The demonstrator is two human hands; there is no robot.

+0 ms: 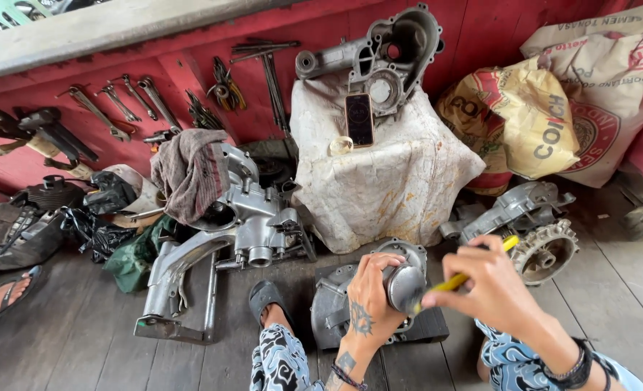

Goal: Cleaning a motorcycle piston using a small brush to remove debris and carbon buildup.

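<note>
Left hand (368, 300) fingers clasp a round grey metal part (405, 287); right hand (491, 286) fingers pinch a yellow-handled tool (473, 271).

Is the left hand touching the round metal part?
Touching. The head view shows the left hand wrapped around the round metal part, its fingers closing on the part's side with no gap, while the right hand holds a yellow-handled tool against it.

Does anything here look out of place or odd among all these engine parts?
One thing: a smartphone stands propped upright against an engine casing atop a cloth-draped block, an odd perch among greasy parts. The left hand grips a round metal part; the right hand holds a yellow-handled tool.
</note>
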